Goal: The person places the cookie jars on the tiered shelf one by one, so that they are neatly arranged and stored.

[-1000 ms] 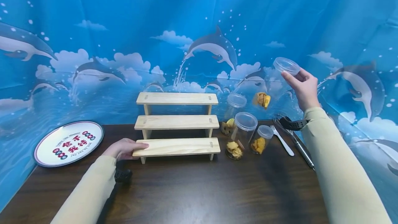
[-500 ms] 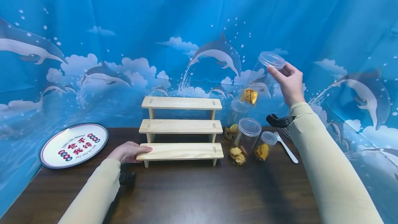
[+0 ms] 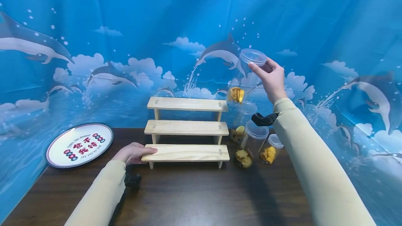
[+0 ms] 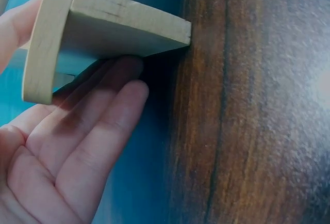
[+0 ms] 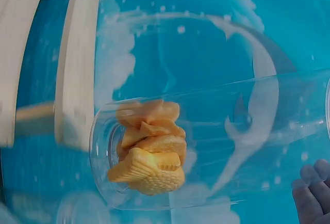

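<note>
A three-step wooden display stand (image 3: 186,152) stands on the dark wooden table. My left hand (image 3: 133,152) grips the left end of its lowest step, thumb on top. In the left wrist view the fingers (image 4: 111,121) lie beneath the board, beside its leg. High at the right, my right hand (image 3: 272,79) holds a tall clear jar by its lid end (image 3: 253,57). Yellow-orange fish-shaped snacks sit at the bottom of this jar (image 5: 232,141). The jar's base hangs near the right end of the top step, apart from the table.
Right of the stand are a lidded jar with yellow snacks (image 3: 257,130), a smaller jar (image 3: 275,141) and another jar behind (image 3: 248,108). A white oval plate (image 3: 80,145) with red lettering lies at the left. A blue dolphin curtain (image 3: 141,20) hangs behind.
My right hand has carried the jar leftward, from above the fork and whisk toward the stand's top step. The left hand keeps its grip on the lowest step. The head view has shifted slightly.
</note>
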Available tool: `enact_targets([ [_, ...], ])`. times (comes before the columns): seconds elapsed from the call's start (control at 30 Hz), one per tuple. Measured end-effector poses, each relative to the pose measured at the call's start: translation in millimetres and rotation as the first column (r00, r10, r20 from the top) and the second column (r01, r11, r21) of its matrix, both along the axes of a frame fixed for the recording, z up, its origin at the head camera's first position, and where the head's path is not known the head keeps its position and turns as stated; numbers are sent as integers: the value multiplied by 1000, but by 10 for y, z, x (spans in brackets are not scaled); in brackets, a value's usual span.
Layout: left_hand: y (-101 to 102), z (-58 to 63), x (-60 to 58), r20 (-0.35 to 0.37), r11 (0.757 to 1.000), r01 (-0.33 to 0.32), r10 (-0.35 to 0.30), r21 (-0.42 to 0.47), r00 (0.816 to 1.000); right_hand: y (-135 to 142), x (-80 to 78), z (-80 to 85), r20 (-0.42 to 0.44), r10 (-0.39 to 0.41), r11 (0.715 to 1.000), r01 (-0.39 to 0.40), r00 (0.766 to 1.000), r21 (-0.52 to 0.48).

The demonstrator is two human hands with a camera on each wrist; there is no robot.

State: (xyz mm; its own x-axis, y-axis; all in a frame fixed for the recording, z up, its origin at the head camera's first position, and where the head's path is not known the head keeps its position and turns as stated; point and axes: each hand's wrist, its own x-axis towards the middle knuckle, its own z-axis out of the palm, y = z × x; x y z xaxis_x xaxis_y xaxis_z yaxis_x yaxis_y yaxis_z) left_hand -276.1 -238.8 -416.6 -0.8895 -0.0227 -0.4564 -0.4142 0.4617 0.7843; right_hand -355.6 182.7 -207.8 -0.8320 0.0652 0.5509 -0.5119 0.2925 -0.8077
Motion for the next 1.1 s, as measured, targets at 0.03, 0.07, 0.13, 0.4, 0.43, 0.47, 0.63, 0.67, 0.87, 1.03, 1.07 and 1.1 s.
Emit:
enact_targets([
  [0.03,-6,5,-5,1,1000,-2,2,-6,1000,-52,-7,10,-4,13,1000,-13,1000,-7],
  [0.07,-14,10,-8,2,1000,-3,3,-8,1000,-107,-13,19,-6,27,1000,-27,1000,-16],
  [0.13,-45,14,-6,2,1000,0,0,-16,1000,-229,-34,33,-11,56,998,-56,998,-33],
  [0.4,-168,12,33,3,1000,-15,15,-27,1000,-805,-173,10,-18,139,988,-140,990,-71],
  [0.43,-169,11,37,4,1000,-14,14,-25,1000,-868,-187,-13,-17,145,986,-146,989,-77],
  [0.47,-169,9,41,5,1000,-13,14,-24,1000,-927,-199,-40,-12,146,986,-147,989,-77],
  [0.63,-139,-4,47,0,1000,-22,22,-17,1000,-1167,-257,-157,17,173,982,-171,985,-74],
  [0.67,-128,-9,46,-4,999,-24,24,-21,1000,-1199,-270,-173,25,175,982,-173,984,-71],
  [0.87,-32,-43,39,-14,999,-29,28,-43,1000,-1289,-329,-224,68,178,983,-174,982,-63],
  [1.03,7,-29,27,-16,998,-32,31,-58,999,-1368,-360,-229,64,212,975,-207,975,-80],
  [1.07,10,-25,21,-19,998,-30,29,-60,999,-1392,-364,-230,65,222,973,-216,973,-85],
  [1.1,13,-22,12,-23,998,-28,27,-59,999,-1419,-369,-232,68,228,971,-221,971,-87],
])
